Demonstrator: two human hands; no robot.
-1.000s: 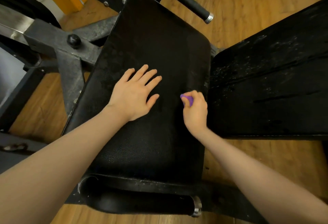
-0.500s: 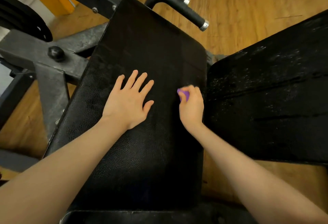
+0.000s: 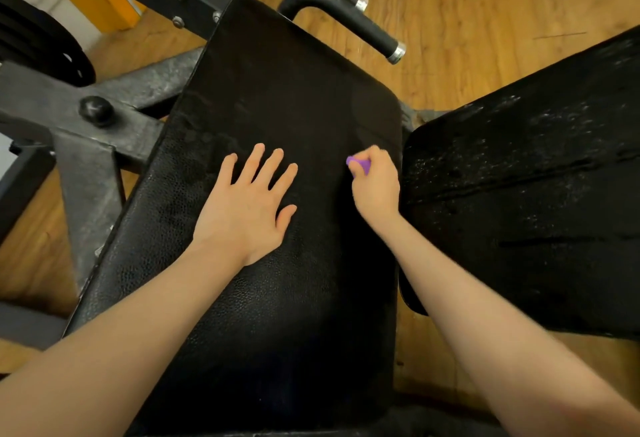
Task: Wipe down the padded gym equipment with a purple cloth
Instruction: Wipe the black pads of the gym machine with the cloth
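Two bare hands lie on one long black padded seat (image 3: 277, 298), with open wooden floor (image 3: 467, 21) around the machine. At far left, stacked black weight plates (image 3: 41, 48) sit beside a grey steel frame (image 3: 86, 166) carrying a round black knob (image 3: 96, 110); the frame runs right up under the pad's left edge, so there is little free room on that side. The left hand (image 3: 247, 209) rests flat on the pad's middle, fingers straight and spread apart, thumb out to the right. Bare pad stretches above the fingertips to the far rounded edge, where a black handlebar (image 3: 367, 29) with a silver end cap juts out over the floor. The right hand (image 3: 375, 183) sits near the pad's right edge, fingers curled tight around a purple cloth (image 3: 358, 163), of which only a small bunch shows at the knuckles, pressed against the pad. Just past a narrow gap, a second black pad (image 3: 536, 211), speckled with pale marks, fills the right side. No readable writing or brand shows anywhere.
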